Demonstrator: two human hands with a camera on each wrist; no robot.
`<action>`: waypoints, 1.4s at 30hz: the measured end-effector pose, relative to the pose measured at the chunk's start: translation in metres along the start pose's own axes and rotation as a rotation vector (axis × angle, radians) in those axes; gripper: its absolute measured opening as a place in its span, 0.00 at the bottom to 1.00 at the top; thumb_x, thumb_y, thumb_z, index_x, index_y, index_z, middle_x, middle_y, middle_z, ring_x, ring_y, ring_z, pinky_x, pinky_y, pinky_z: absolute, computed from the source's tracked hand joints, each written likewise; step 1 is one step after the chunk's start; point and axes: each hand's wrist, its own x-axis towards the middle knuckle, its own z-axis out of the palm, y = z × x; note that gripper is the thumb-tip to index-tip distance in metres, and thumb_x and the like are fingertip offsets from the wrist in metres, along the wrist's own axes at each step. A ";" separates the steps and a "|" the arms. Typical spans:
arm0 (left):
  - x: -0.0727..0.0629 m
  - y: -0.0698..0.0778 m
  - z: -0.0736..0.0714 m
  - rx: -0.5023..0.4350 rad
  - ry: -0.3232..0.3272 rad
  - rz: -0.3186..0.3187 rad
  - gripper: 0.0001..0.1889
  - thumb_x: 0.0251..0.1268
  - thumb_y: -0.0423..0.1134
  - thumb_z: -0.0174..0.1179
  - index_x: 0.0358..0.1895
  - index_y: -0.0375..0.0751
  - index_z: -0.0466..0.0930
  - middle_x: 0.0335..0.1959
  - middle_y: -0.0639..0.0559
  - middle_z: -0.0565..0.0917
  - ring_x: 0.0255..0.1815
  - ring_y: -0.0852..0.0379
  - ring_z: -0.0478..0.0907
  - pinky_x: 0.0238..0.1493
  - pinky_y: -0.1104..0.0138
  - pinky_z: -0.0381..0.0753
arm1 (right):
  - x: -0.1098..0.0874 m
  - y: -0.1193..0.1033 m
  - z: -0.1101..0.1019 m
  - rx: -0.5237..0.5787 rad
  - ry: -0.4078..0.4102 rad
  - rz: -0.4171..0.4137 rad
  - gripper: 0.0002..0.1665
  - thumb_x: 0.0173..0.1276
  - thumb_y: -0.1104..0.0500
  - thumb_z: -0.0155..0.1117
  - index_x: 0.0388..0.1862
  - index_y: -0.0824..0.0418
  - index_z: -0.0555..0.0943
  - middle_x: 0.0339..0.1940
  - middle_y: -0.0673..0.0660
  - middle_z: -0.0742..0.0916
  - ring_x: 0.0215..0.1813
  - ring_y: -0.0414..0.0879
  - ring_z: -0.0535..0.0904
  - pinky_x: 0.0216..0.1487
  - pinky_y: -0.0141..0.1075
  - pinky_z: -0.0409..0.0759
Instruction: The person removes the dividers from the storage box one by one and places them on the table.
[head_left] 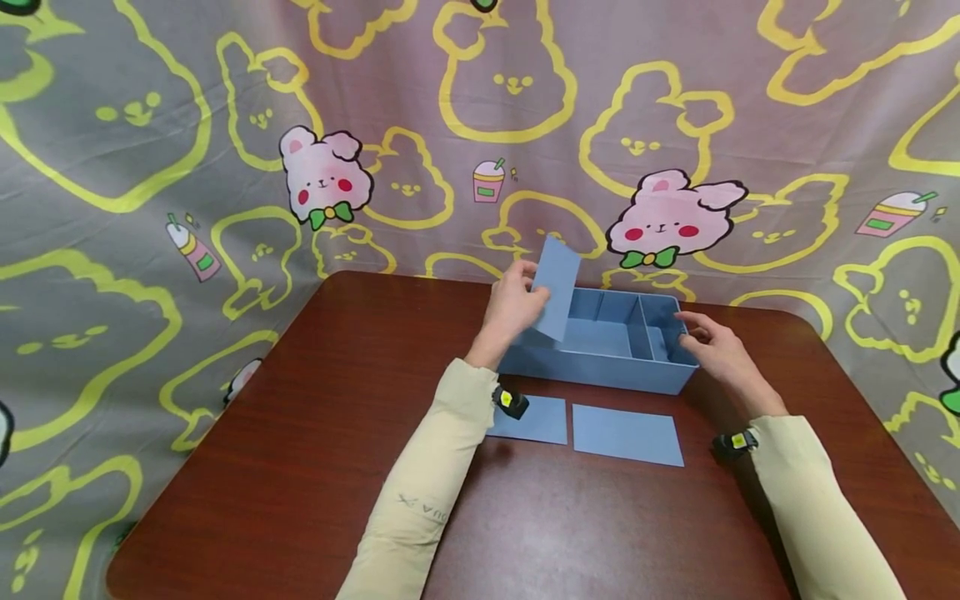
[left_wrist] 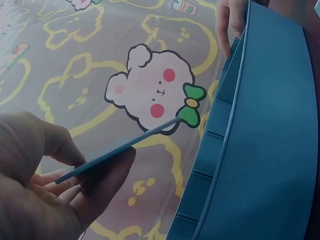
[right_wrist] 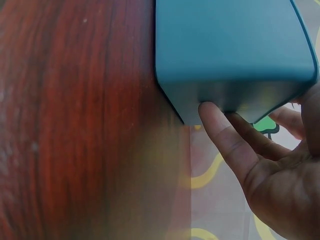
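Observation:
My left hand (head_left: 516, 302) pinches a thin blue divider panel (head_left: 558, 283) between thumb and fingers, holding it tilted above the left part of a long blue box (head_left: 600, 372). The left wrist view shows the panel (left_wrist: 115, 151) nearly edge-on, beside the slotted wall. At the box's right end, my right hand (head_left: 716, 346) grips the end wall, with fingertips at the rim. Several of its fingers lie against the outer face of the box (right_wrist: 235, 45) in the right wrist view. One crosswise divider (head_left: 641, 327) stands inside, marking off the right-hand compartment.
Two flat blue panels lie on the brown table (head_left: 300, 467) before the box: one right (head_left: 628, 434), the other left (head_left: 542, 421), partly behind the left wrist. A patterned curtain (head_left: 420, 100) hangs close behind the box and along the sides.

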 end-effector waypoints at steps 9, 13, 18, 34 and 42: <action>-0.011 0.001 -0.020 0.029 -0.018 0.022 0.16 0.64 0.40 0.56 0.55 0.44 0.71 0.51 0.45 0.82 0.50 0.51 0.77 0.45 0.61 0.76 | 0.000 -0.001 0.001 -0.003 0.002 0.003 0.31 0.78 0.50 0.47 0.76 0.56 0.61 0.67 0.73 0.71 0.62 0.67 0.69 0.49 0.51 0.75; -0.015 0.000 -0.027 0.033 -0.012 0.033 0.12 0.65 0.40 0.55 0.50 0.44 0.72 0.45 0.46 0.82 0.42 0.53 0.76 0.37 0.64 0.72 | 0.000 -0.002 0.000 -0.005 0.002 0.002 0.31 0.78 0.51 0.48 0.76 0.56 0.61 0.66 0.73 0.72 0.61 0.67 0.69 0.48 0.50 0.75; -0.017 -0.006 -0.035 0.035 -0.009 0.032 0.08 0.68 0.42 0.54 0.45 0.45 0.70 0.32 0.49 0.79 0.29 0.55 0.71 0.29 0.66 0.66 | 0.001 -0.001 0.001 -0.002 -0.013 0.014 0.32 0.78 0.49 0.47 0.76 0.56 0.60 0.67 0.74 0.71 0.63 0.68 0.68 0.53 0.57 0.75; -0.023 -0.033 -0.061 0.041 0.026 0.038 0.05 0.66 0.39 0.53 0.41 0.44 0.73 0.25 0.52 0.72 0.26 0.54 0.69 0.30 0.65 0.66 | 0.000 -0.001 -0.001 0.011 -0.007 0.002 0.31 0.77 0.50 0.48 0.76 0.55 0.61 0.67 0.73 0.71 0.61 0.67 0.69 0.50 0.53 0.76; -0.026 -0.049 -0.072 0.099 0.043 0.022 0.04 0.66 0.40 0.54 0.38 0.45 0.75 0.27 0.51 0.75 0.26 0.53 0.70 0.29 0.64 0.68 | 0.001 0.002 -0.001 0.010 -0.016 0.004 0.32 0.77 0.48 0.47 0.77 0.55 0.60 0.68 0.73 0.70 0.64 0.68 0.67 0.55 0.63 0.74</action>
